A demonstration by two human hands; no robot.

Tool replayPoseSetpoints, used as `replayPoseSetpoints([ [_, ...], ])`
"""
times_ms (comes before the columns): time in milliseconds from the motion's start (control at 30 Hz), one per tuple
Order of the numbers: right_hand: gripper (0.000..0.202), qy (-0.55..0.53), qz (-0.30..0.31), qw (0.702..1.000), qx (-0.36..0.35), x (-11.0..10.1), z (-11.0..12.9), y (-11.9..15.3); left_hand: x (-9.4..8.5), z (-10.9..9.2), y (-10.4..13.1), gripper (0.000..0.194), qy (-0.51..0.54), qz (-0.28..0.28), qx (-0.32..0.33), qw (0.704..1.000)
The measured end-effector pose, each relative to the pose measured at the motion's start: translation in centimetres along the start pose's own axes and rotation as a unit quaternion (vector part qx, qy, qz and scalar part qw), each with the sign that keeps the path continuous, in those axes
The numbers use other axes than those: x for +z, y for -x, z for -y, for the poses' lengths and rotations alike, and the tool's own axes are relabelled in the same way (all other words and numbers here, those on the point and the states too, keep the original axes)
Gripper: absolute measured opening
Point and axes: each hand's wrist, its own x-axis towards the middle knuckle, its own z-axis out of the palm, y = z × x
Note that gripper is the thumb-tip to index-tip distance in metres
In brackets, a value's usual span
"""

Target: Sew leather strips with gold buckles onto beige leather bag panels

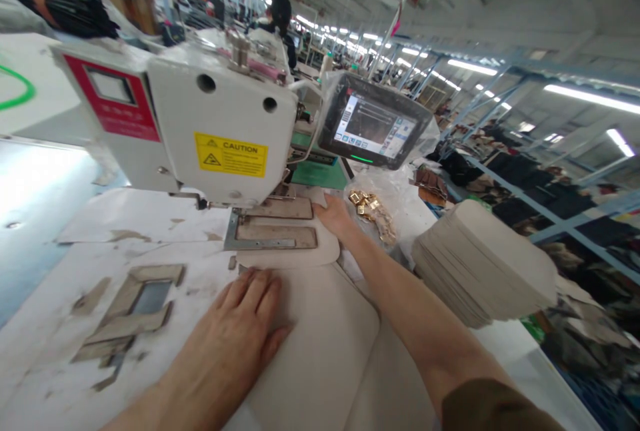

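- Two hands position a beige panel [310,331] on the worktop [45,351], its far edge under the sewing machine [220,131].
- Left hand [240,331] lies spread flat on the panel; right hand [334,214] presses its far-right edge by the metal clamp [273,234].
- Next likely needs exact alignment under the clamp.

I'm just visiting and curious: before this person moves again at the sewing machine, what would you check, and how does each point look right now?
1. Left hand lies flat on the large beige piece: ok.
2. Right hand touches the smaller beige piece beside the metal clamp frame: ok.
3. Fingers away from the needle: cannot tell, the needle is hidden under the machine head.
4. Small piece seated squarely in the frame: cannot tell.
5. Stack of beige pieces on the right stands apart from both hands: ok.
6. Touch screen is lit: ok, though unreadable.
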Motion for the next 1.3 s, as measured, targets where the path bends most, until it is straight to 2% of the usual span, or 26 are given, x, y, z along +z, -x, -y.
replayPoseSetpoints([
  [67, 0.015, 0.006, -0.003, 1.000, -0.001, 0.1, 0.3, -0.1, 1.3, 0.2, 0.3, 0.051, -0.042, -0.027, -0.006, 0.999],
  [133, 0.015, 0.012, -0.006, 1.000, 0.002, 0.1, 0.4, -0.2, 1.7, 0.2, 0.5, 0.054, -0.056, -0.024, 0.008, 0.998],
  [333, 0.014, 0.016, -0.009, 1.000, 0.001, 0.4, 0.5, -0.3, 0.2, 0.0, 0.3, 0.051, -0.036, 0.005, 0.048, 0.998],
  [433, 0.026, 0.011, -0.038, 0.999, 0.011, 0.2, 0.4, -0.2, -0.3, 0.2, 0.4, 0.043, -0.011, 0.019, 0.068, 0.997],
  [533, 0.046, -0.034, -0.080, 0.996, -0.002, -1.1, -0.4, 0.9, -0.2, 0.4, 0.8, 0.040, 0.007, 0.016, 0.079, 0.997],
  [600, 0.047, -0.070, -0.067, 0.995, -0.031, -2.8, -1.7, 2.7, 0.1, 0.6, 1.0, 0.045, 0.002, -0.021, 0.096, 0.995],
  [667, 0.037, -0.079, -0.020, 0.996, -0.039, -5.1, -3.4, 5.5, 0.6, 0.9, 1.1, 0.050, -0.011, -0.067, 0.104, 0.992],
  [733, 0.033, -0.051, 0.028, 0.998, 0.002, -7.7, -5.2, 9.4, 1.1, 1.2, 0.9, 0.055, -0.014, -0.093, 0.096, 0.991],
  [833, 0.042, 0.012, 0.068, 0.994, 0.089, -10.9, -7.4, 16.1, 1.7, 1.5, 0.4, 0.057, 0.010, -0.079, 0.074, 0.994],
  [900, 0.048, 0.063, 0.077, 0.989, 0.108, -11.9, -8.1, 20.4, 1.9, 1.6, 0.0, 0.056, 0.025, -0.050, 0.057, 0.997],
  [1000, 0.050, 0.098, 0.073, 0.986, 0.112, -11.5, -7.8, 25.6, 2.3, 1.2, -0.4, 0.058, 0.033, -0.025, 0.043, 0.998],
  [1067, 0.046, 0.085, 0.051, 0.990, 0.103, -10.5, -7.3, 27.7, 2.6, 0.6, -0.8, 0.059, 0.037, -0.024, 0.052, 0.998],
  [1167, 0.032, 0.054, 0.002, 0.995, 0.089, -8.9, -6.4, 29.1, 2.8, -1.2, -1.3, 0.056, 0.050, -0.011, 0.071, 0.996],
  [1300, 0.035, 0.001, -0.018, 0.992, 0.127, -8.1, -5.7, 28.8, 2.2, -4.7, -2.0, 0.055, 0.072, 0.036, 0.087, 0.993],
])
